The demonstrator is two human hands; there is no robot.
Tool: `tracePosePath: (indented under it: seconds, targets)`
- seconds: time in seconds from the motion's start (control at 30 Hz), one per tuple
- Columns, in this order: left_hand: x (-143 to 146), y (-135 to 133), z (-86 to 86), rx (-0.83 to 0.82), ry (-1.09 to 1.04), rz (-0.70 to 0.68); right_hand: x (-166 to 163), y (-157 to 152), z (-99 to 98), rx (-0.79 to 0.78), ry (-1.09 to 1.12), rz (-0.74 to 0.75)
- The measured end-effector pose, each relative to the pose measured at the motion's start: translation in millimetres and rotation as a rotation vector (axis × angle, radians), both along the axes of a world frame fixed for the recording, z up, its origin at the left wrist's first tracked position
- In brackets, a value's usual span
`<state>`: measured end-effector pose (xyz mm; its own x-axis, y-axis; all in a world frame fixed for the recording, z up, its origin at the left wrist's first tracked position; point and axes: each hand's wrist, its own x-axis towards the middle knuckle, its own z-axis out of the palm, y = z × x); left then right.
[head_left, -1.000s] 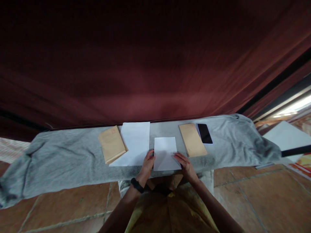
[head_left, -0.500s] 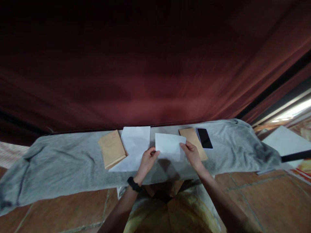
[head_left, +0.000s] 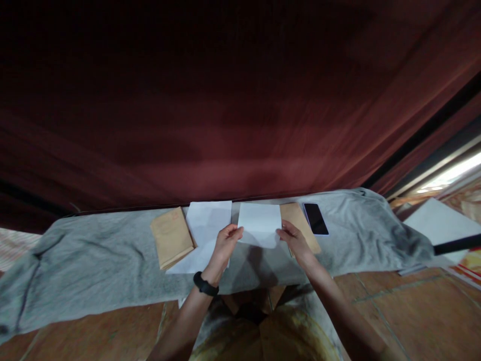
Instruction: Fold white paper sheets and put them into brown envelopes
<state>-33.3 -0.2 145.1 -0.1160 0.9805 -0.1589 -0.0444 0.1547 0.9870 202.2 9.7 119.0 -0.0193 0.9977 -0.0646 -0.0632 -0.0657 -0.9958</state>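
Observation:
A white sheet of paper [head_left: 259, 218], with a crease running across it, is held between my two hands above the cloth-covered surface. My left hand [head_left: 226, 241] pinches its left edge between thumb and fingers. On the opposite edge, my right hand [head_left: 295, 239] grips the paper in the same way. Left of the held sheet lie white papers [head_left: 208, 220], partly covered by a stack of brown envelopes [head_left: 172, 235]. Another brown envelope [head_left: 302, 225] lies under and beside my right hand.
A phone [head_left: 316, 218] with a dark screen lies right of the brown envelope. Grey cloth [head_left: 101, 265] covers the long narrow surface. A dark red curtain [head_left: 225, 125] hangs along the far edge. White sheets [head_left: 443, 225] are at the far right, beyond the surface, above the tiled floor [head_left: 424, 306].
The held sheet has tilted, its lower part now bending toward me below the crease. My right hand has shifted slightly down along its edge. Both hands still hold it.

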Motion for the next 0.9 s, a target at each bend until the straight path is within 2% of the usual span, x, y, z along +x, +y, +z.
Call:
tracePosePath:
  seconds: [0.1,0.2,0.3,0.37,0.47,0.53,0.67,0.8,0.9]
  targets:
    - [0,5,-1.6,0.063,0.043,-0.001,2,7,2.2,0.097,-0.027,0.018]
    - [-1,4,-18.2,0.135,0.124,-0.03,6,5,-8.9,0.174,-0.131,0.005]
    - [-5,-5,-51.0,0.199,0.275,-0.087,8,-7,-37.3,0.226,-0.31,0.007]
    - [-9,-16,-76.2,0.232,0.417,-0.159,11,-21,-60.7,0.241,-0.345,0.031]
    - [-15,-34,-107.2,0.295,0.639,-0.351,18,-44,-92.9,0.305,-0.395,0.111]
    - [-19,-45,-118.9,0.345,0.778,-0.466,24,-60,-108.6,0.424,-0.53,0.175]
    - [-29,-57,-121.9,0.404,0.979,-0.576,33,-82,-121.2,0.59,-0.862,0.301]
    - [-36,-60,-115.8,0.408,1.069,-0.708,33,-93,-115.2,0.66,-1.065,0.472]
    - [-23,-60,-113.2,0.386,1.094,-0.693,30,-95,-108.9,0.67,-1.16,0.539]
